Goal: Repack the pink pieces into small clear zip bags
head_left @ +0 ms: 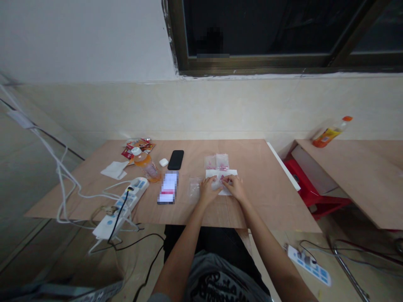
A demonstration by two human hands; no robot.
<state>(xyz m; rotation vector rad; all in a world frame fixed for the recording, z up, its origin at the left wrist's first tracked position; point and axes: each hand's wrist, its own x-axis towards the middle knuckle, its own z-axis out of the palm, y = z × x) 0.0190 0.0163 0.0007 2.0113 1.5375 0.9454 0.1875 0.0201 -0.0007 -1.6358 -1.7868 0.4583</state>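
Note:
My left hand (209, 188) rests at the left edge of a white sheet of paper (232, 172), its fingers closed on what looks like a small clear plastic bag (216, 184). From the right, my right hand (234, 187) reaches over the same sheet with thumb and fingers pinched together. Tiny pink-red pieces (222, 178) show at its fingertips, too small to name; whether the pinch holds one is unclear. Just beyond the paper lie two clear bags (222, 161) with similar pink-red bits inside. Another clear bag (194, 187) lies flat to the left of my left hand.
Left of my hands are a lit phone (168, 187), a dark phone (175, 160), a small white case (163, 162), an orange drink bottle (147, 167), wrappers (138, 147) and a tissue (115, 170). A power strip (121, 209) with cables overhangs the table's front edge.

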